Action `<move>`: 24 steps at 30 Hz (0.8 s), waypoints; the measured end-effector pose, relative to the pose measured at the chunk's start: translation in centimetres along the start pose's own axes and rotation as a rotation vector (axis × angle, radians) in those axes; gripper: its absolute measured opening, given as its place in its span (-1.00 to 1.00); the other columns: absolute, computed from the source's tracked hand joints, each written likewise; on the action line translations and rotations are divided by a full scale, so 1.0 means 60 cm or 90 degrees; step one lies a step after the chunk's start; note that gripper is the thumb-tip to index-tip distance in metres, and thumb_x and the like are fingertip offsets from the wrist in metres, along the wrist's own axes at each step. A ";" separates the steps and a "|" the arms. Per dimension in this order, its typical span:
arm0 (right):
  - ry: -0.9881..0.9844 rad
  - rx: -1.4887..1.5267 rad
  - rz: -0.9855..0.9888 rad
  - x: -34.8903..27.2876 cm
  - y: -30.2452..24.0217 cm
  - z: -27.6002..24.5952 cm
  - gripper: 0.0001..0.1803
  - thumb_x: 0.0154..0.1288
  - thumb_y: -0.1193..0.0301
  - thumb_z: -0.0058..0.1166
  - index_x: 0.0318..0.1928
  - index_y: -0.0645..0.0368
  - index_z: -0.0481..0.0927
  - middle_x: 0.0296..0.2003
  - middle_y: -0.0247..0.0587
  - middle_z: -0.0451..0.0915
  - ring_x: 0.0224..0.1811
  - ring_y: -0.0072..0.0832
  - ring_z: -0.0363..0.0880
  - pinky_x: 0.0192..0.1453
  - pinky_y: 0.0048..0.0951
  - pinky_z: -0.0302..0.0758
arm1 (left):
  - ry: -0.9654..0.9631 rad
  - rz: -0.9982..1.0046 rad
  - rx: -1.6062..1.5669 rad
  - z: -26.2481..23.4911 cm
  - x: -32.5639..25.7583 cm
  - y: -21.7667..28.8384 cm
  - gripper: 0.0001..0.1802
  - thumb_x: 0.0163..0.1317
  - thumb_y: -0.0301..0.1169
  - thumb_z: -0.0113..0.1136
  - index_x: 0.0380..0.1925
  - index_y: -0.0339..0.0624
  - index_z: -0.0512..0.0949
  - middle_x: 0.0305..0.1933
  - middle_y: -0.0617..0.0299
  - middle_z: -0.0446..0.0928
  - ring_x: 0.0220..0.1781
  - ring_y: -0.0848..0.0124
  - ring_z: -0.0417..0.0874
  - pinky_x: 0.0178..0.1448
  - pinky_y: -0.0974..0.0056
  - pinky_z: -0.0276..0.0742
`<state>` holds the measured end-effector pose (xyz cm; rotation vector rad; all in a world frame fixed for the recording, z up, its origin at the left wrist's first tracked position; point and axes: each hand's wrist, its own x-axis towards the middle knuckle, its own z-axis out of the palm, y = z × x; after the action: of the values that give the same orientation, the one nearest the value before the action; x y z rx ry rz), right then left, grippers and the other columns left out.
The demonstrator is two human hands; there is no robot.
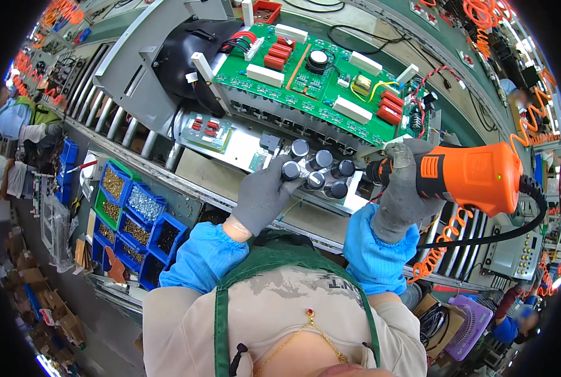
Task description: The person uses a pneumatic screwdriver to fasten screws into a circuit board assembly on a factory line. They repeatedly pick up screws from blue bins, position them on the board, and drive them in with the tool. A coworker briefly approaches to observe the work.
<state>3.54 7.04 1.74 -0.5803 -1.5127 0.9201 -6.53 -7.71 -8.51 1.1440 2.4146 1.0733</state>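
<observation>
My left hand (256,193), in a grey glove, has its thumb and fingers around the leftmost of several black-topped cylindrical capacitors (320,159), which stand clustered on the metal chassis. In my gloved right hand (398,198) is an orange and black power screwdriver (469,178), held level with its nose pointing left toward the cluster. The tip of the tool is hidden. Just beyond both hands lies a large green circuit board (318,88) with red and white components. A smaller circuit board (208,132) sits to the left of the capacitors.
Blue and green bins (139,210) of screws and small hardware stand at left. A grey metal panel (126,81) and black round housing (189,56) rise at the far left of the unit. A black cable (513,232) trails from the screwdriver. Rollers (462,251) run alongside.
</observation>
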 end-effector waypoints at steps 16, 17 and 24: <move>-0.041 0.176 0.093 0.003 -0.013 -0.015 -0.85 0.04 0.55 0.08 -0.35 0.24 0.41 -0.63 -0.30 0.40 -0.59 -0.59 0.38 -0.46 -0.58 0.35 | -0.080 -0.027 -0.008 0.005 -0.008 0.010 -0.41 0.09 -0.14 0.15 0.09 -0.15 0.30 -0.41 -0.10 0.53 -0.40 -0.04 0.56 -0.29 0.02 0.48; -0.067 0.235 0.106 0.006 -0.019 -0.010 -0.85 0.04 0.53 0.08 -0.35 0.24 0.40 -0.63 -0.30 0.39 -0.59 -0.59 0.37 -0.45 -0.58 0.34 | -0.079 -0.032 -0.006 -0.014 -0.009 0.008 -0.40 0.11 -0.13 0.14 0.11 -0.14 0.27 -0.41 -0.11 0.53 -0.39 -0.04 0.57 -0.28 0.02 0.48; -0.286 0.586 0.116 0.018 -0.067 -0.010 -0.78 0.04 0.41 0.08 -0.37 0.20 0.33 -0.61 -0.33 0.30 -0.56 -0.61 0.29 -0.38 -0.59 0.27 | -0.232 -0.202 -0.874 -0.031 -0.030 -0.076 -0.52 0.27 -0.14 -0.04 0.08 -0.21 0.33 -0.46 0.12 0.51 -0.40 0.21 0.60 -0.39 0.25 0.46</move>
<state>4.52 5.75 5.61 0.1818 -1.2281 1.8163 -8.84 -11.89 -10.61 0.3643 1.0097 1.6966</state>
